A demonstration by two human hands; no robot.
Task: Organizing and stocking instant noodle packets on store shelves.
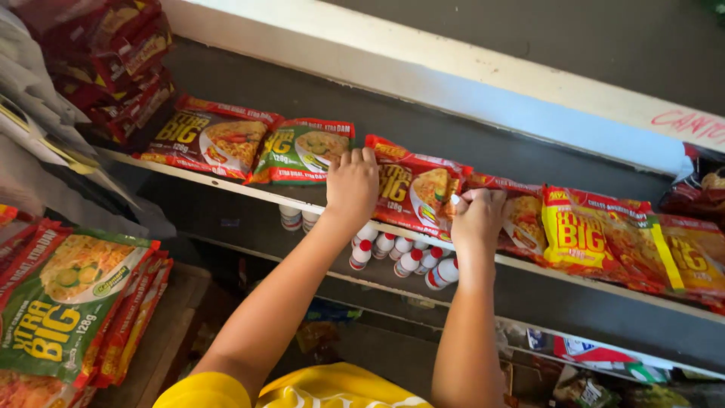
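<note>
Both my hands rest on a red noodle packet (414, 187) lying on the dark upper shelf (491, 143). My left hand (353, 183) presses on the packet's left edge with its fingers spread flat. Gripping the same packet's right edge is my right hand (477, 217), fingers curled. To the left lie a green noodle packet (304, 151) and another red packet (208, 138). Right of my hands sit a red packet (522, 215) and yellow-and-red packets (604, 234).
Small white bottles with red caps (404, 255) lie on the lower shelf under my hands. A stack of green and red noodle packets (64, 302) is at the lower left. More red packets (113, 53) hang at the upper left. A white beam (453, 68) runs behind the shelf.
</note>
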